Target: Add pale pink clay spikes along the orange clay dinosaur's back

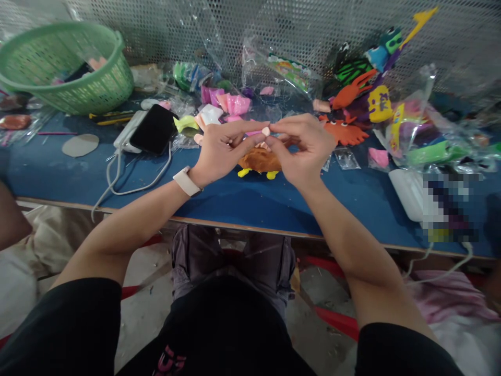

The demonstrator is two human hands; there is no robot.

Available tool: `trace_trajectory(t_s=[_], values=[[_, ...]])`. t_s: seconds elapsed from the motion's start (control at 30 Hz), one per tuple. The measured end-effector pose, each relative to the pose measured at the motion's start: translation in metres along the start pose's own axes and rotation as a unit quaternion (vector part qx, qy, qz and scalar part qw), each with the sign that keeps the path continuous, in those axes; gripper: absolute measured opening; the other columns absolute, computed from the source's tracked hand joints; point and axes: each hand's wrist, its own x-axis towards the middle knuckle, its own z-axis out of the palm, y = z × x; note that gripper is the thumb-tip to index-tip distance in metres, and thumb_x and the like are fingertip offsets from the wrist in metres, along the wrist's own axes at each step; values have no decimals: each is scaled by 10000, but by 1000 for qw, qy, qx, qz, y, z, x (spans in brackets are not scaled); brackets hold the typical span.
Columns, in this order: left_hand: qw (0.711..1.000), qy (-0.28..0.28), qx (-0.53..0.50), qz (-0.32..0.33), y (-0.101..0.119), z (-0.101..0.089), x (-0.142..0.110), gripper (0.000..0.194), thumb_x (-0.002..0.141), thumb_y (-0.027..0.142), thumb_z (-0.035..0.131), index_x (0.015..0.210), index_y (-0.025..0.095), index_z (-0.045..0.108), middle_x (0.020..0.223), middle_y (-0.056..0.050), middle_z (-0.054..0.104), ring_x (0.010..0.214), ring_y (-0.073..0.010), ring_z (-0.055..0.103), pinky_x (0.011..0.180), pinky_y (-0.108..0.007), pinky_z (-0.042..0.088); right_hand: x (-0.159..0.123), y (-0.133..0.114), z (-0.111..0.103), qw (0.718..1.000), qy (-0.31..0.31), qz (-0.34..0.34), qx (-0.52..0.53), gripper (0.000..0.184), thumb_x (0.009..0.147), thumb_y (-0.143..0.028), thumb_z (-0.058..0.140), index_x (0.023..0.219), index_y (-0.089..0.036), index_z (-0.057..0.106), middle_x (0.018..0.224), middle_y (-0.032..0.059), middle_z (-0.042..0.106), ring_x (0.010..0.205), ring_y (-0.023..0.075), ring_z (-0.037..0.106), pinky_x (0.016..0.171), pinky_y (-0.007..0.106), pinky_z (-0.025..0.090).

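A small pale pink piece of modelling clay (266, 131) is pinched between the fingertips of both hands. My left hand (223, 149) comes at it from the left, thumb and forefinger closed on it. From the other side my right hand (303, 146) grips the same piece with thumb and forefinger. Just below and behind the fingers sits a brown clay figure (260, 160) with yellow feet, its upper part hidden by my hands. An orange clay crab (344, 131) lies right of my right hand.
A green basket (94, 86) stands at the back left. Near it lie a black phone (153, 129), a white power bank (130, 131) with a cable and a pale disc (80, 145). Bagged clay (237, 104) lines the back; a white device (407, 194) lies right.
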Motion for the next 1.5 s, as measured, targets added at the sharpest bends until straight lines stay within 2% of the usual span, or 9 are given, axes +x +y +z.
trace_trajectory(t_s=[0.23, 0.43, 0.63, 0.83, 0.97, 1.13, 1.5], values=[[1000, 7, -7, 16, -1, -1, 0, 233, 1065, 456, 751, 1236, 330, 849, 572, 74, 326, 500, -62, 368, 525, -236, 337, 1, -4, -3, 1000, -7, 5, -9, 356, 994, -634, 790, 1168, -324, 817, 1153, 20, 802, 964, 199, 825, 799, 389, 765], [999, 23, -29, 24, 1, -1, 4, 165, 1032, 430, 801, 1094, 283, 844, 579, 84, 303, 494, -49, 317, 503, -213, 300, 2, -4, -2, 1000, -3, 15, -11, 359, 1020, -649, 750, 1129, -315, 824, 1095, 13, 801, 1001, 204, 820, 824, 380, 754], [999, 14, -29, 27, 3, -1, 5, 157, 1035, 437, 794, 1044, 292, 854, 574, 80, 291, 504, -58, 281, 499, -229, 275, 2, -8, -2, 1000, 0, -1, -19, 326, 1047, -627, 720, 1126, -331, 831, 1056, 6, 804, 963, 192, 803, 808, 374, 735], [1000, 17, 4, 13, 5, -1, 2, 194, 1043, 485, 772, 1058, 308, 850, 560, 78, 313, 490, -66, 335, 508, -240, 336, 2, -11, 0, 997, -6, 31, -70, 371, 1073, -649, 655, 1082, -321, 827, 1040, 27, 804, 977, 213, 802, 806, 397, 738], [1000, 6, 19, 2, 2, -2, 1, 242, 1038, 514, 770, 1130, 305, 853, 550, 78, 336, 495, -72, 380, 518, -240, 361, 1, -11, 2, 997, -3, 38, -62, 398, 1081, -665, 626, 1088, -319, 822, 1045, 29, 797, 988, 214, 805, 793, 389, 739], [999, 11, 29, 15, -2, -2, 0, 217, 1043, 476, 767, 1118, 300, 867, 538, 77, 354, 489, -78, 356, 516, -253, 336, 0, -11, 1, 996, -6, 29, -84, 404, 1085, -668, 618, 1139, -319, 813, 1075, 39, 793, 1004, 217, 817, 793, 381, 739], [994, 14, 84, 71, 2, -1, -2, 196, 1062, 427, 745, 1117, 286, 871, 537, 62, 494, 486, -80, 467, 525, -257, 355, 2, -15, 3, 998, 10, 22, -61, 369, 1092, -634, 625, 1119, -321, 817, 1066, 37, 787, 986, 213, 804, 785, 383, 742]])
